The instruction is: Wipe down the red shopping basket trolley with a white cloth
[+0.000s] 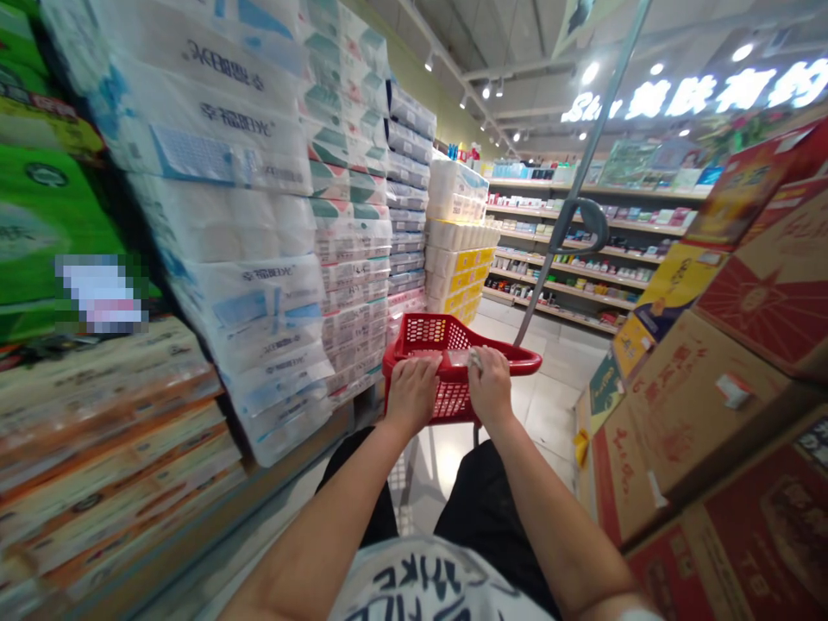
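In the head view a red plastic shopping cart [446, 398] with a perforated basket stands right in front of my body. My left hand [414, 392] is closed over the left part of its handle. On the right part of that handle rests my right hand [490, 384], its fingers wrapped round the bar. A small whitish scrap [476, 356] shows by the right hand's fingers, too small to name. Both forearms reach forward, and the undersides of the fingers are hidden. The visible part of the basket shows only its red lattice walls.
Tall stacks of wrapped tissue packs [252, 207] line the left side. Cardboard cartons [699, 397] are piled on the right. A slanted metal pole [586, 177] stands just beyond the cart. Stocked shelves [575, 241] run across the back, behind pale floor tiles [549, 401].
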Tool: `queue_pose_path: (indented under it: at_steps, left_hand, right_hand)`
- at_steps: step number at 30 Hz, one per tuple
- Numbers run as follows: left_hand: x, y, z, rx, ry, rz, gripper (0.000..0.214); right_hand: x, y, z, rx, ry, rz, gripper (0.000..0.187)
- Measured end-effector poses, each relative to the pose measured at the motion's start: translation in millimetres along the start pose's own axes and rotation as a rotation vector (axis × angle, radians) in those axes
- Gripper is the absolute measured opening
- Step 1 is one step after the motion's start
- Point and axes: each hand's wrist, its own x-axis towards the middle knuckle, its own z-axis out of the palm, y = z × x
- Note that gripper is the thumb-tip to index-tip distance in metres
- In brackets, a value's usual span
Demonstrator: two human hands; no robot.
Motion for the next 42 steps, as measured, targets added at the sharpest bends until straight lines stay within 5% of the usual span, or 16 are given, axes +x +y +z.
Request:
queue_pose_path:
  at_steps: [4,10,18,25,30,37,42]
  left_hand:
    - [-0.9,-0.3,0.8,0.005,-0.003,-0.008,0.037]
    - [-0.3,4.2,-4.6,-0.010,-0.032,-0.015,0.039]
    - [-4.2,5.7,-10.5,-0.032,-0.009,-0.030,0.035]
    - [-2.6,6.4,-10.9,0.002,0.002,-0.043,0.033]
    - [-4.9,0.1,-12.6,0.045,-0.032,0.007,0.036]
    - [-10.2,2.5,-19.4,0.050,-0.012,0.031,0.038]
    - [-15.0,7.2,-18.9,0.039,0.012,0.027,0.037]
  right_hand:
    - [-1.4,-7.4,0.7,0.036,-0.225,-0.276,0.038]
    - [9.9,9.1,-6.3,0.029,-0.084,0.117,0.027]
    - [-2.4,-8.1,-11.2,0.103,-0.157,-0.040,0.029]
    - [9.2,-2.1,-8.3,0.042,-0.151,0.102,0.028]
    - [1.0,-5.3,-16.7,0.045,-0.249,-0.187,0.036]
    - [1.5,-4.1,-22.3,-0.007,-0.103,0.122,0.031]
    - [-5.3,-16.2,-17.5,0.075,-0.159,-0.116,0.035]
